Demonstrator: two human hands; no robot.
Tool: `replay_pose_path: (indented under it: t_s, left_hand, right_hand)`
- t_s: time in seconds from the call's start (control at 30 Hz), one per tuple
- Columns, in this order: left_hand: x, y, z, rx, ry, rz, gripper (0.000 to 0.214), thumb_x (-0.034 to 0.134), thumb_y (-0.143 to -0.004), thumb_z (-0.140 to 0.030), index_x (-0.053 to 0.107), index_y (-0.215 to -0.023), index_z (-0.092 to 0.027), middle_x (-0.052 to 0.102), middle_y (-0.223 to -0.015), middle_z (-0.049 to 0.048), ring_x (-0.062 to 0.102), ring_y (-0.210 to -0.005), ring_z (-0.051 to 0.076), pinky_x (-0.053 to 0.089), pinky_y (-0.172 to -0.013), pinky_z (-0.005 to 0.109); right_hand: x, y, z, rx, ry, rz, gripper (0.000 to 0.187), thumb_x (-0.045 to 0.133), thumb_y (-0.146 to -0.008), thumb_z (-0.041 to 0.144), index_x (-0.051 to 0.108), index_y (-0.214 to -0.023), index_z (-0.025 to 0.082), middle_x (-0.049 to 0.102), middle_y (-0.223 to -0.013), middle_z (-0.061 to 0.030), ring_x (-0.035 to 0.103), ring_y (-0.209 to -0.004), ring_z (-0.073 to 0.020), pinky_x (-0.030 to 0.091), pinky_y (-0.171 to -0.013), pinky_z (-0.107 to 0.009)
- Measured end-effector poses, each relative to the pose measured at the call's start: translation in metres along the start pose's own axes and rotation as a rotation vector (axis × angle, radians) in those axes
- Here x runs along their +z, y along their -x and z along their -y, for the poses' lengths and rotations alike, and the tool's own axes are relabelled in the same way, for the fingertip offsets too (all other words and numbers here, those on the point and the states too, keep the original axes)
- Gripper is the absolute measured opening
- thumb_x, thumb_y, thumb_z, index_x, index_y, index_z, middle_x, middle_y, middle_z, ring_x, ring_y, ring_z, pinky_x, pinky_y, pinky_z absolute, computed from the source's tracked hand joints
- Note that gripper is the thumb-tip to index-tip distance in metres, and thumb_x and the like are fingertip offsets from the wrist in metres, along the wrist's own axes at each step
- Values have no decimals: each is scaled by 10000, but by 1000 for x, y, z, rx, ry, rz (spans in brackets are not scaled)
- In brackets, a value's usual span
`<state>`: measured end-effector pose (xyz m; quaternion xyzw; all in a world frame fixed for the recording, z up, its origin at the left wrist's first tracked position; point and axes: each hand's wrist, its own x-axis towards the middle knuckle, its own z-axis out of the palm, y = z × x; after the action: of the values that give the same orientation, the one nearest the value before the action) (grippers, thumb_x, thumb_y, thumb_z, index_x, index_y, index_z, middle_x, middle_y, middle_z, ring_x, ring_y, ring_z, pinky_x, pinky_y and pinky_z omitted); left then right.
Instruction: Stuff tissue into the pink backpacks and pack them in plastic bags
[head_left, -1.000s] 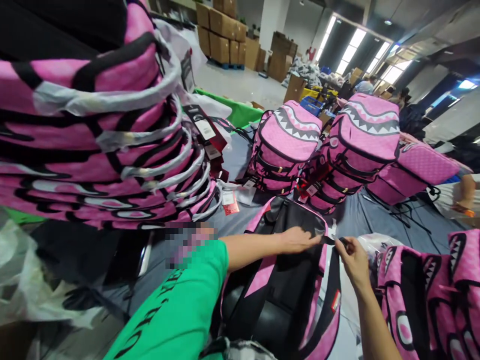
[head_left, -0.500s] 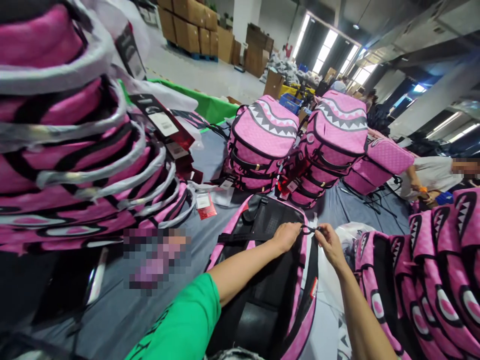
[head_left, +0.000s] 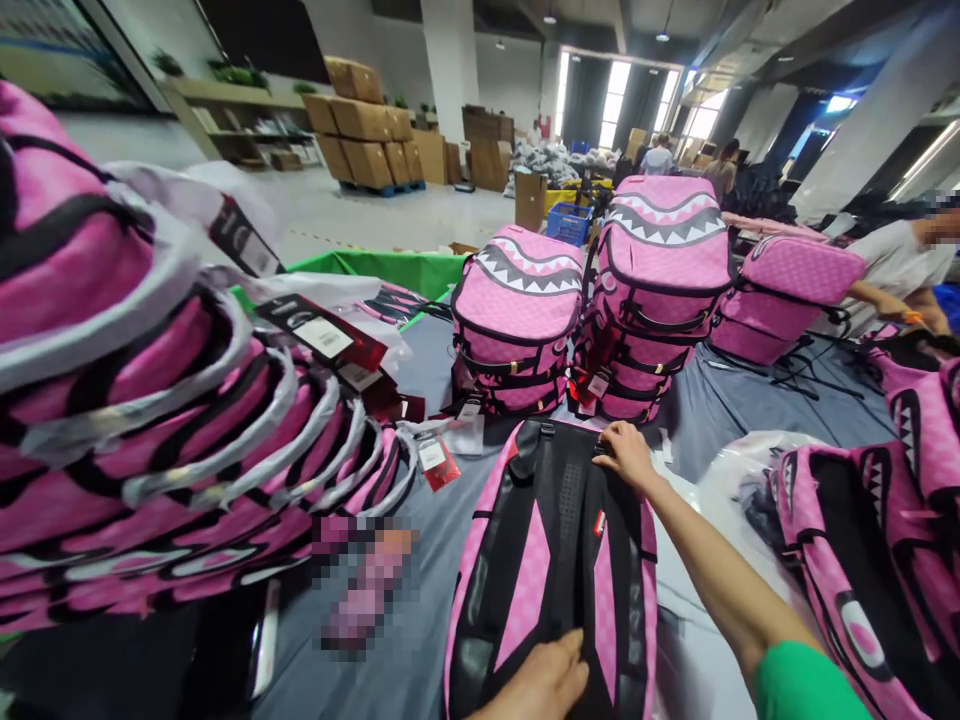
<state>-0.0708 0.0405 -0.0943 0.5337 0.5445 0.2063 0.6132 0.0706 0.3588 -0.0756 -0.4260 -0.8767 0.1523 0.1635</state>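
A pink-and-black backpack (head_left: 536, 590) lies on the table in front of me with its back panel and shoulder straps facing up. My right hand (head_left: 628, 458) is at its upper right corner, fingers closed around the top of the right shoulder strap (head_left: 598, 490). Low on the back panel, my left hand (head_left: 546, 680) lies flat with its fingers stretched out, partly cut off by the frame's bottom edge. A small red-and-white tag (head_left: 600, 523) shows on the right strap.
At left is a tall stack of pink backpacks (head_left: 172, 480) with white-wrapped handles and hang tags. Two more piles of backpacks (head_left: 517, 320) stand behind. Other backpacks (head_left: 847, 560) line the right side beside clear plastic (head_left: 739, 490). A person (head_left: 900, 265) is at far right.
Both hands were together at the right edge of the backpack with a thin black strap. My left hand has moved down onto the back panel; the shoulder straps now lie lengthwise. The view has shifted.
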Motion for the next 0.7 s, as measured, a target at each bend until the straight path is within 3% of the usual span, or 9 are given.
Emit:
replay_pose_path:
  t_s: [0.07,0.1,0.17,0.27,0.3,0.37,0.43,0.5,0.7]
  left_hand:
    - [-29,0,0,44,-241,69,347,488,-929,-455,724,-915,-201,710,-832,57,667,-759,215,514,-779,313]
    - [-48,-4,-5,56,-318,36,403,442,-956,-470,714,-827,-202,698,-774,45,662,-714,205,511,-747,304]
    - [-98,-25,-21,98,-420,-174,540,318,-1008,-517,701,-796,-199,699,-746,46,677,-718,211,516,-741,311]
    - [-178,-90,-47,278,-624,-725,466,452,-972,-527,638,-1204,-168,674,-1250,154,614,-1202,303,481,-1012,426]
    - [-198,-115,-52,294,-698,-835,548,530,-928,-561,605,-1257,-130,607,-1355,213,540,-1301,360,450,-1058,500]
    - [-223,-160,-55,341,-769,-874,577,640,-859,-570,625,-1204,-108,627,-1307,237,549,-1274,395,465,-1038,554]
    - [-225,-187,-49,408,-788,-835,465,683,-849,-499,649,-1147,-143,682,-1214,176,602,-1207,346,493,-1033,514]
    - [-211,-194,-35,481,-793,-805,366,672,-874,-391,642,-1170,-178,687,-1211,122,612,-1202,287,482,-1076,464]
    - [-163,-160,7,540,-805,-792,340,517,-961,-230,589,-1292,-199,630,-1279,135,567,-1269,282,457,-1115,497]
  right_hand:
    - [16,4,-7,36,14,-34,484,693,-845,518,634,-1223,222,529,-1407,-173,469,-1323,-349,386,-1081,-536]
    - [24,7,-10,52,16,-45,536,667,-858,507,595,-1303,216,493,-1463,-179,434,-1374,-352,353,-1118,-552]
    - [37,13,-14,74,18,-62,591,621,-877,473,534,-1397,204,469,-1509,-177,384,-1435,-348,287,-1172,-570]
    - [49,17,-17,66,19,-99,580,577,-882,417,518,-1421,210,489,-1515,-145,362,-1465,-322,237,-1210,-571]
    - [51,17,-18,56,19,-115,572,567,-879,402,518,-1418,218,506,-1504,-132,380,-1458,-311,248,-1209,-568]
    - [52,19,-19,30,17,-153,547,551,-870,376,529,-1396,228,558,-1457,-112,441,-1420,-293,292,-1197,-563]
    - [54,24,-19,6,12,-198,518,543,-864,356,545,-1364,221,601,-1398,-112,490,-1380,-287,324,-1185,-560]
    - [58,34,-16,-9,6,-243,503,541,-867,347,548,-1350,205,619,-1358,-128,514,-1353,-291,332,-1184,-561]
    - [76,84,6,6,5,-284,475,454,-960,299,497,-1423,203,603,-1366,-143,509,-1346,-301,329,-1189,-587]
